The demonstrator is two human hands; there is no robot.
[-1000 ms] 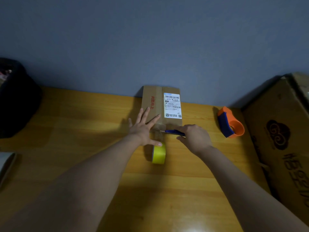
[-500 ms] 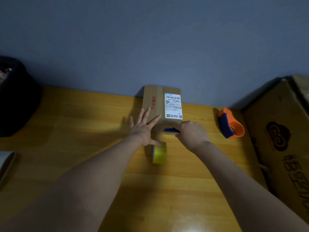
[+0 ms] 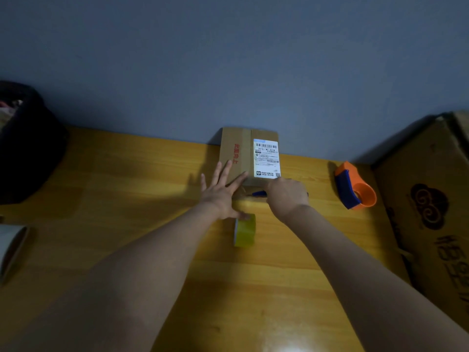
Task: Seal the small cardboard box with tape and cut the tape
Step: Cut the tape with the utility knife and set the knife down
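Small cardboard box (image 3: 250,156) sits at the far edge of the surface (image 3: 127,199), against the wall, label side up. My left hand (image 3: 221,193) lies flat with fingers spread wide, fingertips on the box's near left corner, thumb reaching back to touch the yellow tape roll (image 3: 245,231), which stands on edge just near of the box.

Change over the last second: my right hand (image 3: 285,195) has moved left and farther in, from just right of the box's near edge to tight against it. It is closed around a blue-handled cutter (image 3: 258,193); only the handle end shows left of the knuckles, and I cannot see the blade.

Reading: tape appears to run from roll to box, though the strip itself is too faint to confirm. The cut looks under way or imminent. Orange and blue dispenser (image 3: 355,189) lies unused, well right.
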